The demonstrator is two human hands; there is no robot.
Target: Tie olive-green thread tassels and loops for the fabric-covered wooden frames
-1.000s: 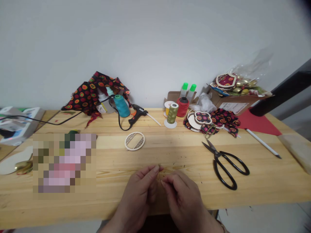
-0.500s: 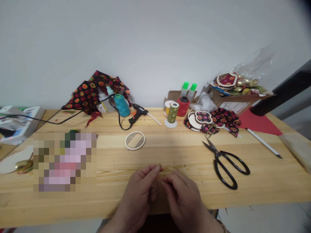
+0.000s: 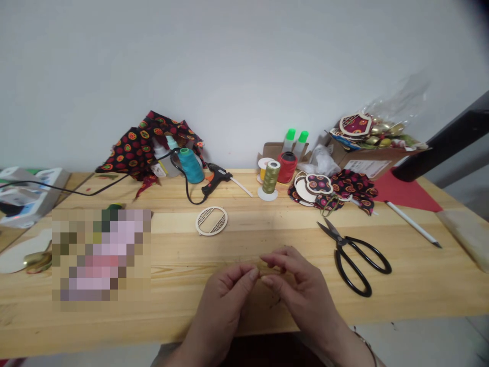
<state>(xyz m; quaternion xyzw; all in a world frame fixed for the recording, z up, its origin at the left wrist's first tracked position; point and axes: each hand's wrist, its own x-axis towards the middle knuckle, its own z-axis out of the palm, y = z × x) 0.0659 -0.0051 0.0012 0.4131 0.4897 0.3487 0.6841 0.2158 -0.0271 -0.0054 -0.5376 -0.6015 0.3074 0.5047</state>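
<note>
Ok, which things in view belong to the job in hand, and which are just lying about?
Belongs to the job:
left hand, fingertips pinched, anything held too small to tell
right hand, thumb and forefinger parted
perhaps pale oval wooden fretwork frame, untouched

Seemingly lying about:
black-handled metal scissors
black glue gun
teal thread cone
olive thread spool

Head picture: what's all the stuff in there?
Scissors: one, black, right.
Oval frame: one, pale, middle.
Glue gun: one, black, back.
Spools: at least three, teal, olive, red, back.
Green-capped bottles: two, clear, back middle.
Cloth: two heaps, dark, back left and right.
Boxes: two, brown, back middle and right.
Ornaments: several, cream-edged, back right.
Pen: one, white, right.
Sheet: one, red, right.
Post: one, black, right.
Power strip: one, white, left.
Pixelated patch: one, pinkish, left.
Table: one, light wood, underneath.
Wall: one, grey, behind.
Left hand: one, bare, front.
Right hand: one, bare, front.
</note>
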